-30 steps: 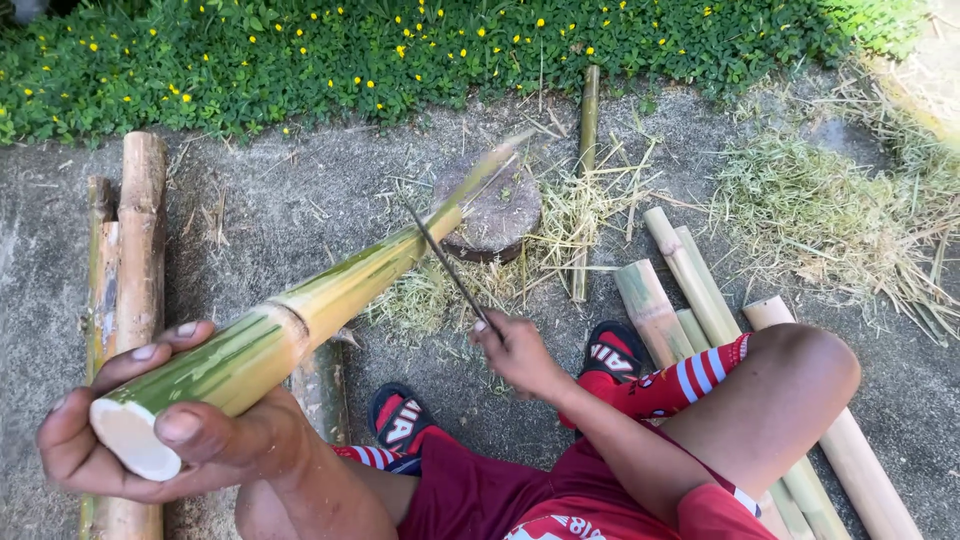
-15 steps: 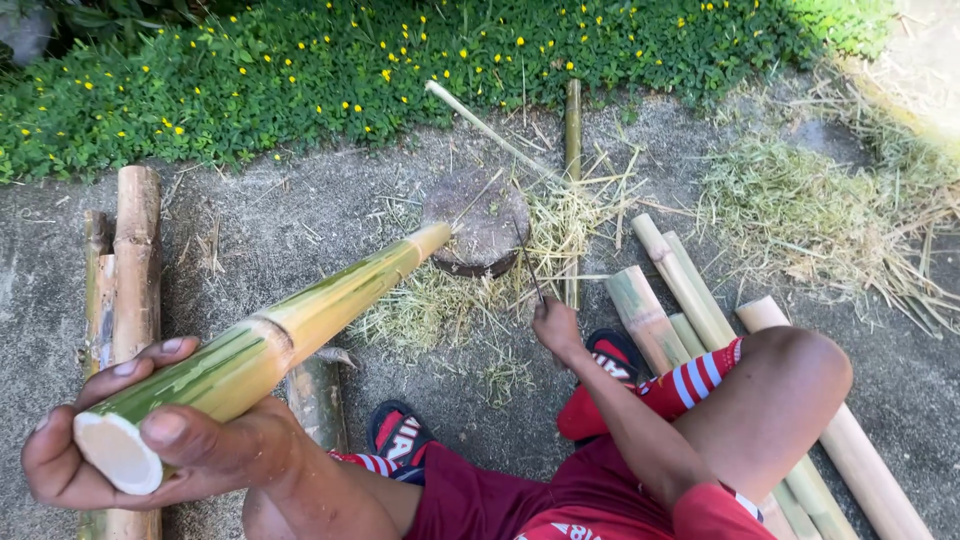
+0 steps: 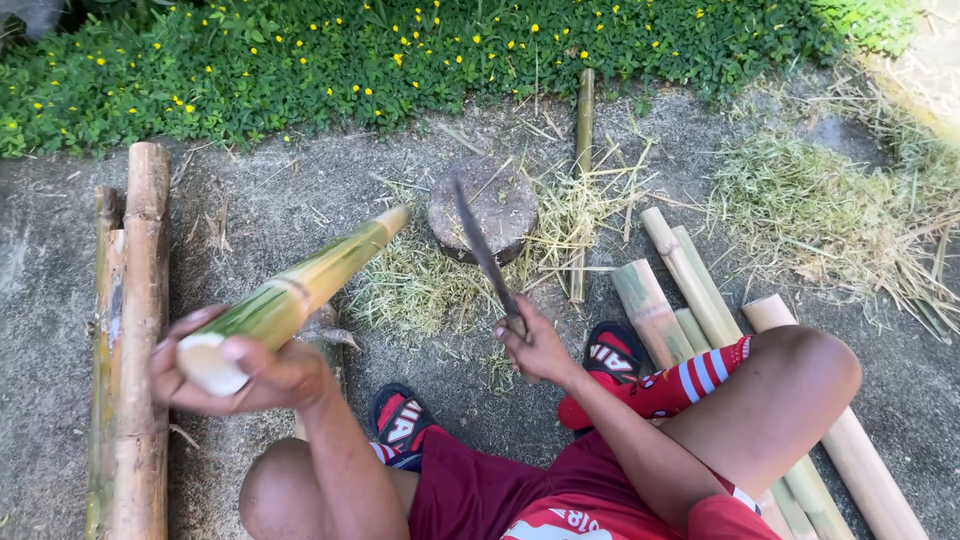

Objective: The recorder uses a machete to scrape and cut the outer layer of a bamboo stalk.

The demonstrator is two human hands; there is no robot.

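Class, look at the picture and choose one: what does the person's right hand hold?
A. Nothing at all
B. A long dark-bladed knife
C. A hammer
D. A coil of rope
B. The right hand grips the handle of a long dark knife, its blade pointing up towards the round stump, while the left hand holds the cut end of a green bamboo pole.

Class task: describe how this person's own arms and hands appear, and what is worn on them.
Both arms are bare along all that shows; no sleeve reaches the forearms. The left hand and right hand wear no gloves, and no rings, watch or wristband can be made out. Clothing nearby is red: a red shirt with white print, and red shorts with a red-and-white striped hem.
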